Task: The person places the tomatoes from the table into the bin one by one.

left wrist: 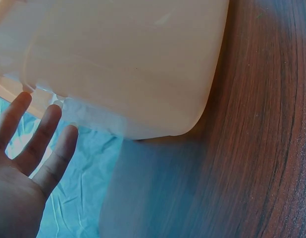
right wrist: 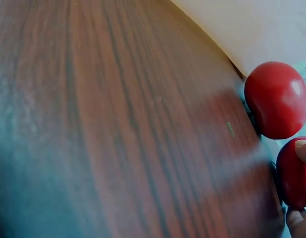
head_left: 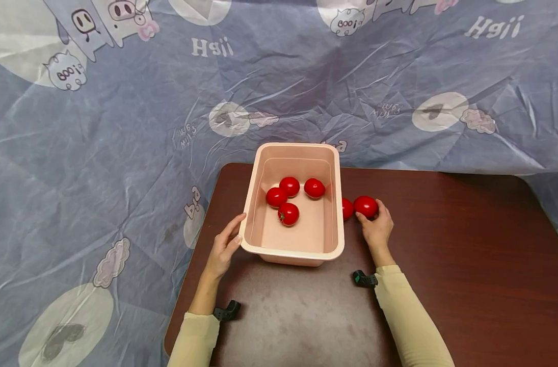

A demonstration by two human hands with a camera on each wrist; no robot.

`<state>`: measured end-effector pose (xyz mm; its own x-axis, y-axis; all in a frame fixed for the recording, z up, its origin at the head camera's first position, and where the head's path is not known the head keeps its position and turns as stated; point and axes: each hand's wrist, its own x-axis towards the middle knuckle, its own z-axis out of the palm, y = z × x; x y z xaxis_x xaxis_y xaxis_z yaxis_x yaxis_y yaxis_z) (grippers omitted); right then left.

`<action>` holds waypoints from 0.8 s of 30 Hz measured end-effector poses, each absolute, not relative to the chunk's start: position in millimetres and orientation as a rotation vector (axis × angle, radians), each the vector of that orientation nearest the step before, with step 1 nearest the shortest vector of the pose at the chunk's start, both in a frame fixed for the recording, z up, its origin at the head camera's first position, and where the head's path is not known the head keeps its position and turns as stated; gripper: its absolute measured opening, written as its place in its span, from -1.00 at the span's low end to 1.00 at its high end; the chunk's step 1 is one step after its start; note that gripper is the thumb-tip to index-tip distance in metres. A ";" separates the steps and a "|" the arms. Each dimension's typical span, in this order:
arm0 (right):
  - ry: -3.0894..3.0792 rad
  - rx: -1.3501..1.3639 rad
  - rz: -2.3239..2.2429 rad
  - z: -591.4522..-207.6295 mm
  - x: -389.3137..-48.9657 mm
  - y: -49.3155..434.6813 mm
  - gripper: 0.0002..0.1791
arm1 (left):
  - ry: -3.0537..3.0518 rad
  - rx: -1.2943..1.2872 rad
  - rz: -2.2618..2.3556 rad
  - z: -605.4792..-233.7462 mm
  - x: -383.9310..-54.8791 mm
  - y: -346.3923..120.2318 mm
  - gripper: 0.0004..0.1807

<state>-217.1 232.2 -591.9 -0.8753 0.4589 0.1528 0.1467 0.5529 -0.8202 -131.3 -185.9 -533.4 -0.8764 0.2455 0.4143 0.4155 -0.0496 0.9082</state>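
Observation:
A pale pink plastic bin stands on the table with several red tomatoes inside, one showing a green stem. My left hand touches the bin's left rim near its front corner; its fingers reach fairly straight along the outer wall. To the bin's right, my right hand grips a tomato on the table between thumb and fingers. Another tomato lies between that one and the bin, partly hidden by the bin's rim in the head view.
The dark brown wooden table extends far to the right of the bin. A wrinkled blue-grey printed sheet hangs behind the table and along its left side. Dark bands with small devices sit on both wrists.

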 end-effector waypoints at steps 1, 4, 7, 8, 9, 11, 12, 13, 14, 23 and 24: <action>-2.438 -0.497 1.246 -591.8 -216.7 232.2 -0.26 | -2.079 -0.723 -2.066 -533.4 -131.4 -185.8 -0.42; -2.436 -0.500 1.255 -591.2 -215.4 232.3 -0.27 | -2.089 -0.712 -2.065 -533.6 -131.3 -185.7 -0.43; -2.433 -0.514 1.279 -589.8 -214.3 232.3 -0.26 | -2.090 -0.708 -2.066 -533.9 -131.3 -185.6 -0.43; -2.431 -0.520 1.286 -589.3 -214.0 232.3 -0.26 | -2.087 -0.709 -2.069 -533.9 -131.2 -185.5 -0.43; -2.430 -0.527 1.292 -589.1 -213.6 232.4 -0.26 | -2.083 -0.710 -2.072 -533.9 -131.2 -185.4 -0.43; -2.422 -0.537 1.308 -588.9 -212.8 232.1 -0.26 | -2.074 -0.718 -2.075 -533.9 -130.8 -185.2 -0.43; -2.420 -0.537 1.312 -588.9 -212.5 232.1 -0.26 | -2.069 -0.721 -2.077 -533.8 -130.6 -185.2 -0.43; -2.415 -0.534 1.318 -588.9 -212.0 232.0 -0.25 | -2.064 -0.724 -2.079 -533.7 -130.4 -185.2 -0.43; -2.407 -0.532 1.324 -588.8 -211.6 231.9 -0.25 | -2.060 -0.728 -2.081 -533.5 -130.2 -185.0 -0.43; -2.337 -0.505 1.345 -579.5 -206.4 231.8 -0.25 | -2.071 -0.720 -2.067 -533.9 -131.2 -185.4 -0.43; -2.325 -0.497 1.350 -577.0 -206.0 231.3 -0.26 | -2.073 -0.718 -2.066 -533.9 -131.3 -185.5 -0.43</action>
